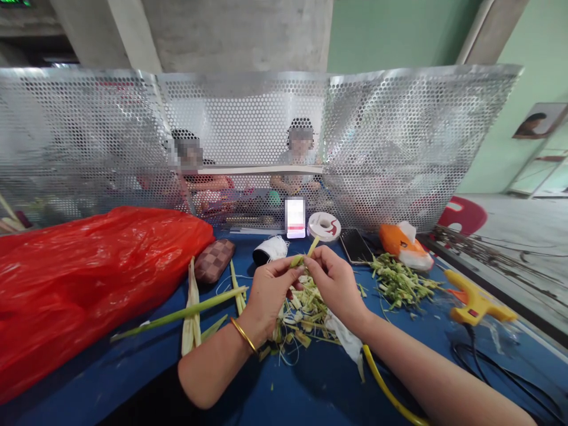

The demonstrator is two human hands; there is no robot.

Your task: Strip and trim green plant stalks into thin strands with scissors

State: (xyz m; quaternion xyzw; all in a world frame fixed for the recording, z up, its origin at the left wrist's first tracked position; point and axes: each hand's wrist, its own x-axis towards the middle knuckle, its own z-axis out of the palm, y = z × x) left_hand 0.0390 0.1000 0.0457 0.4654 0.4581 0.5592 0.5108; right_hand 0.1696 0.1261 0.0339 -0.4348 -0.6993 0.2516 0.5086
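Observation:
My left hand (276, 285), with a gold bangle (243, 335) on its wrist, pinches a small piece of green leaf strip (296, 261) at the middle of the table. Fingertip to fingertip with it, my right hand (331, 281) is closed on the same leaf strip, whose pale end sticks up above the fingers. Below both hands lies a heap of cut leaf scraps (306, 310) with some white thread among them. Left of my hands, a long green stalk (190, 312) crosses a pale dry husk (190, 337). The fingers hide most of the held piece.
A red plastic bag (102, 284) fills the left side, beside a checked pouch (215, 261). Behind my hands stand a lit phone (295, 218) and a ribbon roll (324, 226). On the right are a dark phone (356, 245), tissues (406, 245), green clippings (402, 283) and a yellow glue gun (477, 300).

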